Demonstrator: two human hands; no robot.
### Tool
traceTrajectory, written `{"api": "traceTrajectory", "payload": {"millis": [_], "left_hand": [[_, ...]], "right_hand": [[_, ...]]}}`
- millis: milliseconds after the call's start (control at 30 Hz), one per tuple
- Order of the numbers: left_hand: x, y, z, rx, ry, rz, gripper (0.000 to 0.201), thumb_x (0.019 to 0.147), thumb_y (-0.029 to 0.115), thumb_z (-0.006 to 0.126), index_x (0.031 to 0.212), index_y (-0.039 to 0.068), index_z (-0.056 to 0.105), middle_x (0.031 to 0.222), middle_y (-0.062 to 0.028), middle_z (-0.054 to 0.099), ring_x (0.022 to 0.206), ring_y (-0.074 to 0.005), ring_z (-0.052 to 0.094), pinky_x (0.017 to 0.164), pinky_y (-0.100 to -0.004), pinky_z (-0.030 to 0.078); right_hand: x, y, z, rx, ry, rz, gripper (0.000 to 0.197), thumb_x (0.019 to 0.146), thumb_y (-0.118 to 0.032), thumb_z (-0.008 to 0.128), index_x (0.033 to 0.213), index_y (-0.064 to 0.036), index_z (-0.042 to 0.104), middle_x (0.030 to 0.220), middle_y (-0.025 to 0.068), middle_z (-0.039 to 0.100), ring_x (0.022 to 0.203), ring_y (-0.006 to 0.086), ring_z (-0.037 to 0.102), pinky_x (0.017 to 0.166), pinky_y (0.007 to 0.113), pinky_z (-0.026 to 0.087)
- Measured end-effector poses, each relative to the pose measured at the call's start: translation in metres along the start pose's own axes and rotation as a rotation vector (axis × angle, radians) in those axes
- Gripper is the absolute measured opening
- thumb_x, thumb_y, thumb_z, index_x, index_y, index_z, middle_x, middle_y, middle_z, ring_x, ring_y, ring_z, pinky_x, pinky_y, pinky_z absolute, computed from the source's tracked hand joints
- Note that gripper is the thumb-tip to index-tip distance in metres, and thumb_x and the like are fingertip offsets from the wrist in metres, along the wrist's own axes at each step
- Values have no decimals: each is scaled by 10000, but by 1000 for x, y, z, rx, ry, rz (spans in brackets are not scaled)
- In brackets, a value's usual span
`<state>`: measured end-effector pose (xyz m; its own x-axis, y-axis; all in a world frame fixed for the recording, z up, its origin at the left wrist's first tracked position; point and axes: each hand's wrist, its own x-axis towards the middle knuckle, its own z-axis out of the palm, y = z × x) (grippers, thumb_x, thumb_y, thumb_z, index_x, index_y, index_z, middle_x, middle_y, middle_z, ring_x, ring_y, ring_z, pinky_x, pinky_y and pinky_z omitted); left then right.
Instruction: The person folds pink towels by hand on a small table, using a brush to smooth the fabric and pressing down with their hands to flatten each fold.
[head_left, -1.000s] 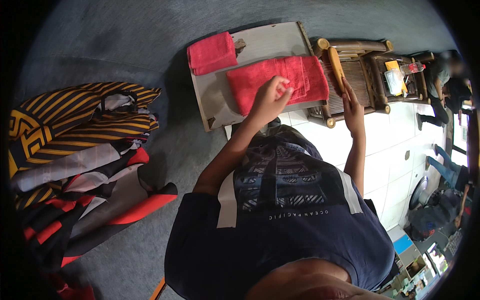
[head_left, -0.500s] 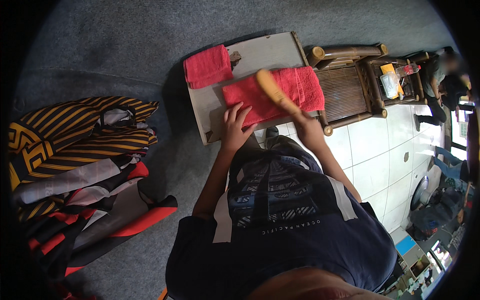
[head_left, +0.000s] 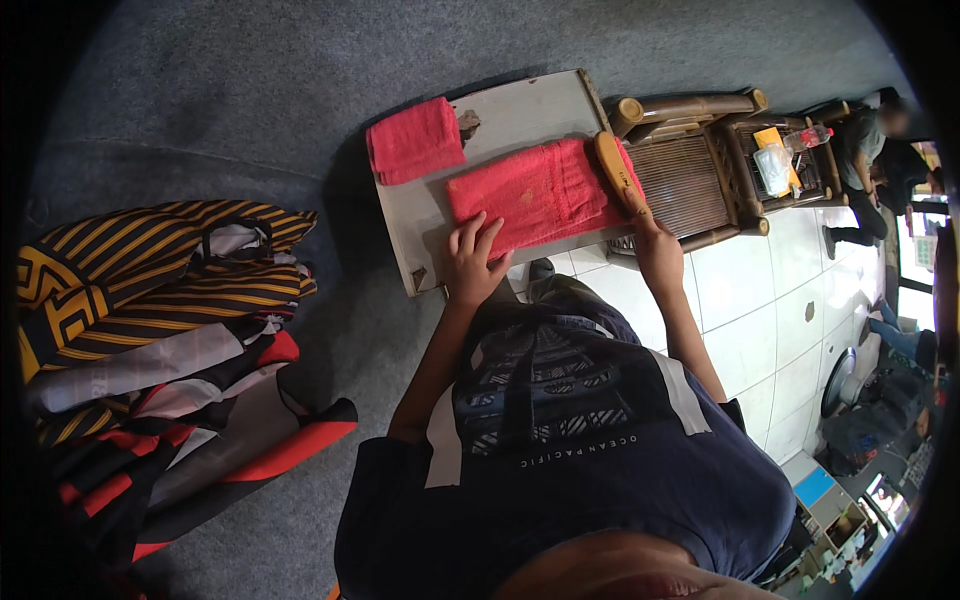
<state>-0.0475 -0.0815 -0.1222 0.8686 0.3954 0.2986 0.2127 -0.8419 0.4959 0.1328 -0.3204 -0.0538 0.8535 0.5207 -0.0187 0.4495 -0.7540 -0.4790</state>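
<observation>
A folded red towel (head_left: 530,198) lies flat across the near part of a worn, pale tabletop (head_left: 540,108). Spread fingers of my left hand (head_left: 476,262) rest on the towel's near left edge. In my right hand (head_left: 659,258) is the handle of a long wooden brush (head_left: 612,165), whose head lies over the towel's right end; its bristles are hidden underneath. A smaller folded red cloth (head_left: 415,140) sits at the table's far left corner, apart from both hands.
Bamboo furniture (head_left: 685,180) stands against the table's right side, with a plastic bottle (head_left: 808,138) and a white package (head_left: 773,168) farther right. Striped clothes (head_left: 170,265) hang at left. Another person (head_left: 862,165) is at the far right.
My right hand has carried the brush rightward, from the towel's middle to its right end. My left hand stays at the towel's left edge.
</observation>
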Motion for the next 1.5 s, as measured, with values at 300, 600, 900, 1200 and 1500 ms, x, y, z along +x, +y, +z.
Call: {"api": "traceTrajectory", "payload": {"millis": [300,600,900,1200,1500], "left_hand": [[3,1,-1,24,23,27,540,742,284,724,1248,158,586,1326,-100,496,1116,-350,471,961,-453,399],[4,6,-4,13,4,17,538,738,237,731,1251,155,590,1332,-98,491,1118,-337,460,965,-444,384],[10,-7,-12,-219,32,18,382,800,191,674,1170,105,632,1245,-90,564,1073,-301,525,983,-430,356],[22,-15,-8,-146,294,-389,377,853,211,654,1143,-3,545,1038,-168,557,929,-294,562,817,-393,459],[26,-21,-8,66,138,-363,515,802,308,713,1151,-20,522,1031,-208,541,949,-363,559,800,-446,456]], "right_hand": [[-20,-72,32,186,-66,-259,439,890,-130,556,1304,-277,538,868,182,625,671,367,635,576,461,507],[11,-30,57,90,-111,-91,396,911,-194,536,1306,-228,532,846,212,646,728,398,646,650,475,504],[4,3,3,285,84,19,471,930,-151,534,1376,-287,470,886,206,649,729,376,643,641,448,500],[-28,-51,25,307,-144,-214,307,892,-127,601,1199,-130,606,901,212,637,750,405,614,644,454,484],[-26,9,24,281,-69,-68,432,926,-151,567,1345,-249,520,901,222,643,753,377,644,648,434,489]]}}
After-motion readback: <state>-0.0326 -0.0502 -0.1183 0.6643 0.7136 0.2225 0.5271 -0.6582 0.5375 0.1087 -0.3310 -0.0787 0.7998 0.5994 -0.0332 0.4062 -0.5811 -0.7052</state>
